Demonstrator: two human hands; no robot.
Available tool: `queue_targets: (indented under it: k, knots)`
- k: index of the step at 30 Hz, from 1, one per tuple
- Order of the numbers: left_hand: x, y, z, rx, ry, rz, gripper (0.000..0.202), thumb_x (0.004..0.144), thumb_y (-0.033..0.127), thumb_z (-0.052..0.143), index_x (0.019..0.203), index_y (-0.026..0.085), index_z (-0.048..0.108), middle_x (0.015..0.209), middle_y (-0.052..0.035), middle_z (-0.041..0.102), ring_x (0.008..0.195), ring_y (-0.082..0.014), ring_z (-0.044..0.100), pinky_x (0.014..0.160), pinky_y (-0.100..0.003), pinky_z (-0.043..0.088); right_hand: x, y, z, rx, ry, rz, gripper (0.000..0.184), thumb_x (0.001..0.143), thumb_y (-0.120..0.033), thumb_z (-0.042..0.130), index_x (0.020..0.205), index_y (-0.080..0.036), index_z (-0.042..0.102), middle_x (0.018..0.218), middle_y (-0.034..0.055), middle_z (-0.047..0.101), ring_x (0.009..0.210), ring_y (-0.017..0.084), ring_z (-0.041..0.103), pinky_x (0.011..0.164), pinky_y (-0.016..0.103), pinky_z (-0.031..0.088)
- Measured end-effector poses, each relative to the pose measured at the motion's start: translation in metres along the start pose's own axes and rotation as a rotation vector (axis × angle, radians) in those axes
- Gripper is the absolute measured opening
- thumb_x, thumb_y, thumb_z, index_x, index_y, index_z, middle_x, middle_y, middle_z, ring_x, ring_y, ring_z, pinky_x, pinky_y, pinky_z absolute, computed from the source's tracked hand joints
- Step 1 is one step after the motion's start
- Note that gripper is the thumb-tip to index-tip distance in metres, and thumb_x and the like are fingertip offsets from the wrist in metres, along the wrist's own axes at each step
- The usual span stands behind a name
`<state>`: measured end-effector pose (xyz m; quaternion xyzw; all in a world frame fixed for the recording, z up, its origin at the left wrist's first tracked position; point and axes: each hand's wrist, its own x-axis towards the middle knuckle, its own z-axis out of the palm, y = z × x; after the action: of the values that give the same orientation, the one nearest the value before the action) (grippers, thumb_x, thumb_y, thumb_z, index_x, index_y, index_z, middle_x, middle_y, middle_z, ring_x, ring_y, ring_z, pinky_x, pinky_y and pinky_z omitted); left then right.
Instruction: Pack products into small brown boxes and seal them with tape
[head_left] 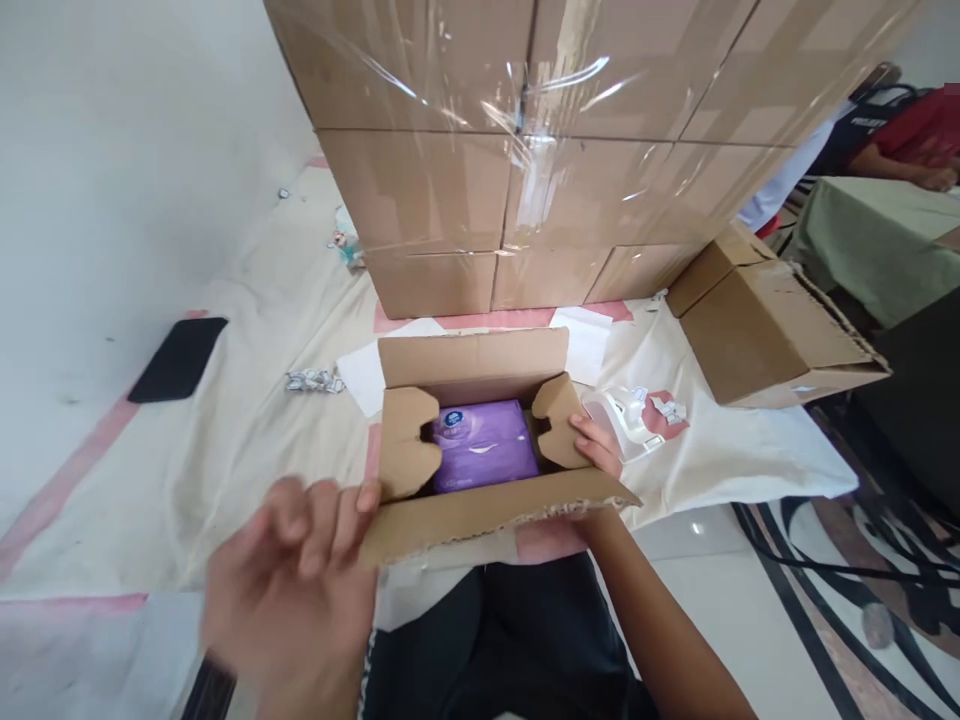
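Observation:
An open cardboard box [472,357] stands in front of me, its flaps raised. Inside lies a purple plastic-wrapped pack [487,445] with a round blue logo. My right hand [598,445] grips the box at its right side, fingers against the notched side flap; its thumb is hidden. At the front left corner, my left hand [292,560] is blurred, its fingers apart and loosely bent. One fingertip is at the flap's edge; I cannot tell whether it presses on it.
Plastic-wrapped stacked cartons [442,190] rise behind the box. Another open carton [772,320] stands at right. A white tape dispenser [626,425], white paper [581,343], crumpled scraps [313,381] and a black flat object [178,360] lie on the cloth-covered table [247,450]. A person in red [919,135] sits at far right.

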<state>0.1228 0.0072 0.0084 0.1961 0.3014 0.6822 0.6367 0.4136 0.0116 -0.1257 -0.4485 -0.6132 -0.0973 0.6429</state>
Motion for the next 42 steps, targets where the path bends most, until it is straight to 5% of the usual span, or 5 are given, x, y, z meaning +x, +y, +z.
queue_targets:
  k: [14, 22, 30, 37, 42]
  knots:
    - [0.017, -0.031, 0.006, -0.070, 0.030, 0.096, 0.025, 0.089, 0.027, 0.053, 0.066, 0.019, 0.048, 0.047, 0.0073, 0.031, 0.044, -0.0079, 0.023, 0.069, -0.023, 0.051, 0.010, 0.003, -0.002, -0.068, -0.117, -0.119, 0.042, 0.093, -0.049, 0.049, 0.129, -0.027, 0.052, 0.130, 0.0154, 0.062, 0.115, 0.035, 0.065, 0.099, 0.066, 0.049]
    - [0.035, -0.064, -0.017, 0.540, -0.384, 0.748, 0.055, 0.084, 0.067, 0.066, 0.118, 0.024, 0.068, 0.111, -0.0087, 0.069, 0.118, -0.0285, 0.060, 0.113, -0.048, 0.042, 0.006, 0.007, -0.004, -0.045, -0.120, -0.091, 0.039, 0.098, -0.045, 0.044, 0.131, -0.028, 0.054, 0.131, 0.0134, 0.063, 0.119, 0.033, 0.065, 0.101, 0.063, 0.050]
    - [0.045, -0.079, -0.030, 0.666, -0.317, 0.425, 0.074, 0.101, 0.029, 0.055, 0.160, 0.048, 0.015, 0.164, -0.0013, 0.039, 0.156, -0.0244, 0.029, 0.128, -0.054, 0.020, 0.014, -0.004, -0.002, 0.005, -0.186, 0.014, 0.054, 0.094, -0.046, 0.057, 0.142, -0.023, 0.052, 0.148, 0.0175, 0.054, 0.141, 0.042, 0.048, 0.108, 0.066, 0.041]
    - [0.048, -0.068, -0.024, 0.584, -0.315, 0.138, 0.078, 0.095, 0.021, 0.052, 0.160, 0.048, 0.018, 0.172, 0.0085, 0.018, 0.160, -0.0237, 0.012, 0.130, -0.048, 0.019, 0.057, -0.022, 0.008, 0.438, -0.305, 0.530, 0.085, 0.092, -0.063, 0.056, 0.163, -0.036, 0.016, 0.168, 0.0095, 0.030, 0.155, 0.034, 0.029, 0.120, 0.061, 0.030]
    - [0.049, -0.072, -0.026, 0.654, -0.313, 0.192, 0.076, 0.094, 0.022, 0.050, 0.160, 0.046, 0.020, 0.171, 0.0086, 0.019, 0.160, -0.0213, 0.011, 0.131, -0.046, 0.011, 0.079, -0.007, 0.014, 0.410, -0.295, 0.446, 0.071, 0.090, -0.056, 0.060, 0.154, -0.031, 0.042, 0.147, 0.0098, 0.054, 0.141, 0.033, 0.048, 0.114, 0.053, 0.040]
